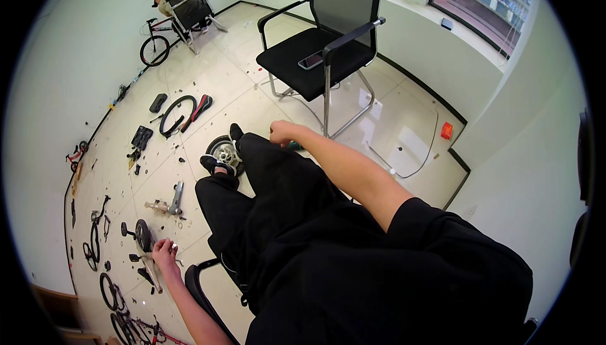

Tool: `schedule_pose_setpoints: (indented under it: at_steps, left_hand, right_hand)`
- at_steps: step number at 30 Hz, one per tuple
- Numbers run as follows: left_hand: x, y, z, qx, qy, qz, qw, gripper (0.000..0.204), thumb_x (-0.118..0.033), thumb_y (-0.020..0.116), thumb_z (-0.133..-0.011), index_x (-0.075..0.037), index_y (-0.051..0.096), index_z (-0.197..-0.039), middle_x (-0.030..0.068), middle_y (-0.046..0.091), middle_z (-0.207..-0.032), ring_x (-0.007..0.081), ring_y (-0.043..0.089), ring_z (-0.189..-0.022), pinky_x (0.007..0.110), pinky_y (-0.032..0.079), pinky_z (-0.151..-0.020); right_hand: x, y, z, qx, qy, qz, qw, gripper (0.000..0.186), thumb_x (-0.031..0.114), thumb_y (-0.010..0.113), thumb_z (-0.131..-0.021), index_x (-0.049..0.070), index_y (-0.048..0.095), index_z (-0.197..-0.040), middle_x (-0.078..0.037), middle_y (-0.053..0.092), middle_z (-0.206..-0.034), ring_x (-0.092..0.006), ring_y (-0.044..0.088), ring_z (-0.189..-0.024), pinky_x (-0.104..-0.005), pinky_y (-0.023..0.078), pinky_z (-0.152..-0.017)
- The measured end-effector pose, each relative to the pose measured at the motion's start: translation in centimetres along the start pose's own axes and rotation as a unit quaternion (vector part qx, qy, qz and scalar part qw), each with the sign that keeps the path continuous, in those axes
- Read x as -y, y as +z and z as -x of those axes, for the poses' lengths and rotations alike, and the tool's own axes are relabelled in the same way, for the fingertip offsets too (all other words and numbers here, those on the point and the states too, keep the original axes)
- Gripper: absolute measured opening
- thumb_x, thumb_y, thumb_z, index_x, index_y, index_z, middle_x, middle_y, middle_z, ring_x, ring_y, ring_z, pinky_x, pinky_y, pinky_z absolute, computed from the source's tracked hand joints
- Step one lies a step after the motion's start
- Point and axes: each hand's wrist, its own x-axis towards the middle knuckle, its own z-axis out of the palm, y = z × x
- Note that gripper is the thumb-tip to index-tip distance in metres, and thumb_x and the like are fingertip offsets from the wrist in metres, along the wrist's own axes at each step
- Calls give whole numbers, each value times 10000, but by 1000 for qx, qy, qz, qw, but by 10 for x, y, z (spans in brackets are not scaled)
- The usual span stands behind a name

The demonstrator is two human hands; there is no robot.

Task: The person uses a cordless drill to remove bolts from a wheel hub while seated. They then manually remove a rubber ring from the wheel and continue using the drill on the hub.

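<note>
My left hand (165, 258) is closed in a pinch at the lower left, over the floor beside my chair. A tiny pale piece (174, 246) shows at its fingertips, too small to name. Just beyond that hand lie a small black wheel (144, 235) and a pale frame part with pedals. My right hand (283, 131) is curled closed beside my right knee; whatever is in it is hidden. Something teal (294, 146) shows beneath it. A wheel with a metal hub (222, 150) lies flat on the floor between my black shoes.
A black mesh chair (303, 61) stands ahead, with a phone (311, 60) on its seat. Tyre, saddle (202, 106), tool case (142, 136) and loose parts litter the floor. Several bicycles (120, 310) lie lower left. Another person (165, 3) is by a far chair. A cable crosses the right floor.
</note>
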Motion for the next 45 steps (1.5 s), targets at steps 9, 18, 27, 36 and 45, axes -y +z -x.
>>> schedule_pose_setpoints:
  at_steps: [9,18,27,36,45]
  left_hand:
    - [1,-2,-1,15,2,-12,1000,106,-20,644,-867,-57,560,-921,51,598,-857,171,614,-815,318,533,-675]
    - [-1,2,2,-34,11,1,999,200,-27,632,-860,-64,516,-1019,61,602,-893,178,625,-799,327,539,-660]
    - [3,0,-2,-27,8,-16,999,130,-52,606,-884,-46,533,-990,66,600,-864,180,639,-789,324,556,-656]
    - [2,0,0,-16,4,-22,1000,104,-46,610,-889,-53,540,-964,57,592,-852,174,632,-783,318,554,-648]
    - [-5,5,8,-10,17,-37,999,123,-77,663,-886,-56,548,-927,43,585,-874,162,618,-799,307,542,-653]
  right_hand:
    - [1,1,-1,1,2,1,1000,309,153,563,-745,-80,681,-910,-196,706,-830,-277,701,-710,-382,558,-644]
    - [3,0,-5,19,13,16,1000,282,140,631,-760,-58,675,-957,-178,701,-787,-249,691,-651,-346,555,-605]
    - [2,0,-2,17,7,7,1000,294,165,586,-730,-58,703,-882,-183,708,-792,-276,692,-709,-375,553,-659]
    - [2,0,-1,17,6,6,1000,333,181,575,-716,-72,704,-889,-200,713,-840,-297,696,-750,-393,555,-692]
    - [2,2,-3,14,3,1,1000,302,146,584,-740,-74,688,-918,-186,710,-833,-270,698,-722,-368,556,-654]
